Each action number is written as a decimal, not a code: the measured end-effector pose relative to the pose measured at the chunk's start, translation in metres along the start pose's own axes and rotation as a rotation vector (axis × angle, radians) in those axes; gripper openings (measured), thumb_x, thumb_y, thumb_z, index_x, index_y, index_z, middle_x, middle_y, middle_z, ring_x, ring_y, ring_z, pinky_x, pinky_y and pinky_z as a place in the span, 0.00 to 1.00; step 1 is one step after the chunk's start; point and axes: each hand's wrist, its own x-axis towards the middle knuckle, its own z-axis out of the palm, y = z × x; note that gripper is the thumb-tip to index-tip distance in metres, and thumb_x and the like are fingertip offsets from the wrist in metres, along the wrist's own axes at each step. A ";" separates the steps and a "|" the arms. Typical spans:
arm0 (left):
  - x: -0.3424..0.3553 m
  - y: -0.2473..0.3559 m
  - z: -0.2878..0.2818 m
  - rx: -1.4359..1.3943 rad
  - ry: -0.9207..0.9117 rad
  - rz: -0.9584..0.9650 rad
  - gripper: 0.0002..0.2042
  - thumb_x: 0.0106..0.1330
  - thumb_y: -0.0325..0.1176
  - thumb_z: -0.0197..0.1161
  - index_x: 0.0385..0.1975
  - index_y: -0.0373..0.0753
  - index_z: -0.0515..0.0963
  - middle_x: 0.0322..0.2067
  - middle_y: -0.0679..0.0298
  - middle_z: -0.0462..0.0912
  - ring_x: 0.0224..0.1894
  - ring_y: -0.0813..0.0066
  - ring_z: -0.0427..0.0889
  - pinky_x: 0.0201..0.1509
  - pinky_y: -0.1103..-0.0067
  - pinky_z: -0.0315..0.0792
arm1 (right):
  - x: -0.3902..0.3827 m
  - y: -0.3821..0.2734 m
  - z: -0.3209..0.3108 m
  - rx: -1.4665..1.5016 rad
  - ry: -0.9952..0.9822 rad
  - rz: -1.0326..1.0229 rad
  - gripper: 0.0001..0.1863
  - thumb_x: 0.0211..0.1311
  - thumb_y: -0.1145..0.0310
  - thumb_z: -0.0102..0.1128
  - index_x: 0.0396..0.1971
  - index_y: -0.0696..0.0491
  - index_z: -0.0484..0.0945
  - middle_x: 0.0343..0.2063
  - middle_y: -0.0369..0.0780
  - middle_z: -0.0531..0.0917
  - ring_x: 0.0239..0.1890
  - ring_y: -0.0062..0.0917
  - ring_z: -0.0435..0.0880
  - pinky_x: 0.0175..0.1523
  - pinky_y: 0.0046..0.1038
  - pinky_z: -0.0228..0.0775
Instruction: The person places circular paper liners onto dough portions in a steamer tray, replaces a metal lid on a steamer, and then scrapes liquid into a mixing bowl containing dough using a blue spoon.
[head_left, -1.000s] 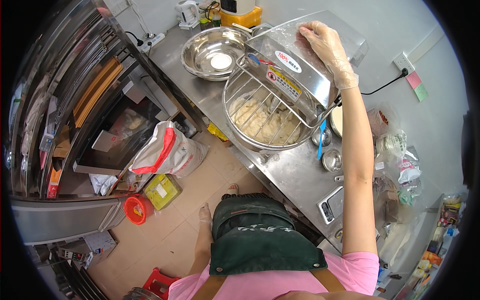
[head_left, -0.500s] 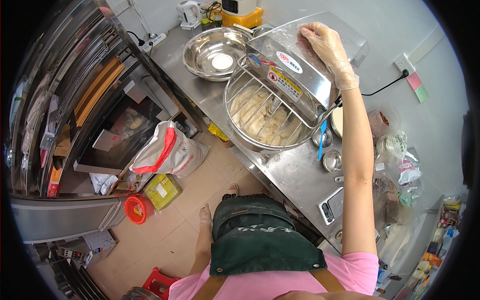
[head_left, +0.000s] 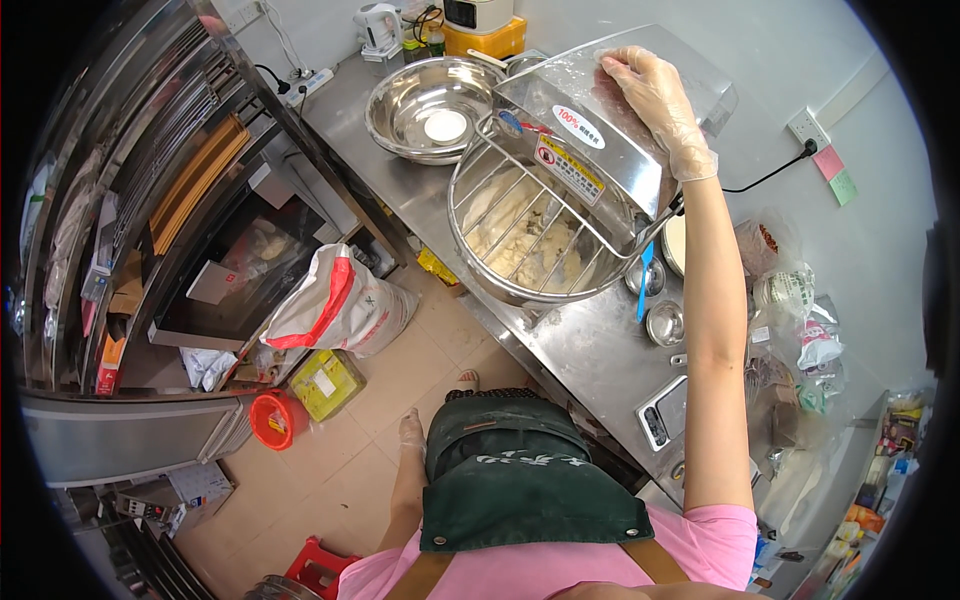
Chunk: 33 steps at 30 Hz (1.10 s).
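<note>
My right hand [head_left: 650,100], in a clear plastic glove, rests on top of the steel dough mixer's head [head_left: 590,110]. Its fingers are bent and drawn together; whatever may lie under them is hidden. Below the head, a wire guard [head_left: 540,240] covers the round bowl [head_left: 462,225], where pale dough [head_left: 510,240] lies in an uneven mass. My left hand [head_left: 411,430], gloved too, hangs low beside my dark green apron [head_left: 530,480], away from the counter. It shows small, and its fingers cannot be made out.
A wide steel basin [head_left: 400,110] holding a white round item stands left of the mixer. Small metal bowls [head_left: 665,323], a blue spatula [head_left: 645,280] and a scale [head_left: 662,412] lie to the right. A flour sack [head_left: 345,300] and red bucket [head_left: 278,418] stand on the floor.
The dough in the bowl has shifted shape and position under the guard. My right hand stays on the mixer head, and my left hand still hangs down.
</note>
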 end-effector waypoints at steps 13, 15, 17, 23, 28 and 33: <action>-0.009 0.010 -0.005 -0.012 -0.017 -0.053 0.31 0.67 0.55 0.48 0.46 0.25 0.76 0.47 0.39 0.78 0.54 0.48 0.75 0.58 0.67 0.66 | 0.001 0.002 0.000 0.015 -0.007 -0.005 0.13 0.63 0.65 0.54 0.37 0.60 0.80 0.26 0.43 0.84 0.28 0.26 0.82 0.38 0.26 0.73; -0.009 0.011 -0.006 -0.013 -0.017 -0.055 0.31 0.67 0.55 0.48 0.46 0.25 0.76 0.47 0.39 0.78 0.54 0.48 0.75 0.58 0.67 0.66 | 0.000 0.000 -0.001 0.026 -0.012 0.012 0.13 0.63 0.65 0.54 0.37 0.60 0.80 0.26 0.42 0.83 0.28 0.25 0.82 0.37 0.26 0.73; -0.010 0.011 -0.006 -0.010 -0.005 -0.060 0.31 0.67 0.54 0.49 0.46 0.25 0.76 0.47 0.39 0.78 0.54 0.48 0.75 0.58 0.67 0.66 | 0.000 -0.001 0.000 0.038 -0.017 0.029 0.13 0.63 0.65 0.54 0.37 0.60 0.80 0.26 0.42 0.83 0.27 0.25 0.81 0.37 0.25 0.73; -0.010 0.013 -0.006 -0.001 -0.027 -0.049 0.31 0.65 0.55 0.50 0.48 0.27 0.75 0.49 0.38 0.76 0.55 0.45 0.74 0.59 0.64 0.66 | 0.000 0.002 0.001 0.059 -0.015 0.044 0.13 0.63 0.65 0.54 0.36 0.60 0.80 0.26 0.42 0.83 0.27 0.25 0.81 0.36 0.26 0.73; -0.002 0.005 -0.003 -0.001 -0.048 -0.041 0.31 0.65 0.55 0.50 0.48 0.27 0.75 0.48 0.38 0.76 0.55 0.45 0.74 0.59 0.64 0.66 | 0.001 0.000 0.000 0.012 -0.014 0.016 0.13 0.62 0.65 0.54 0.35 0.60 0.81 0.27 0.44 0.84 0.29 0.29 0.82 0.39 0.27 0.73; -0.001 0.005 0.000 0.016 -0.013 -0.024 0.31 0.67 0.54 0.49 0.44 0.24 0.77 0.45 0.38 0.78 0.52 0.48 0.76 0.57 0.66 0.67 | 0.001 0.002 0.000 0.006 -0.015 0.010 0.13 0.62 0.65 0.54 0.36 0.60 0.81 0.27 0.44 0.84 0.29 0.30 0.82 0.39 0.28 0.73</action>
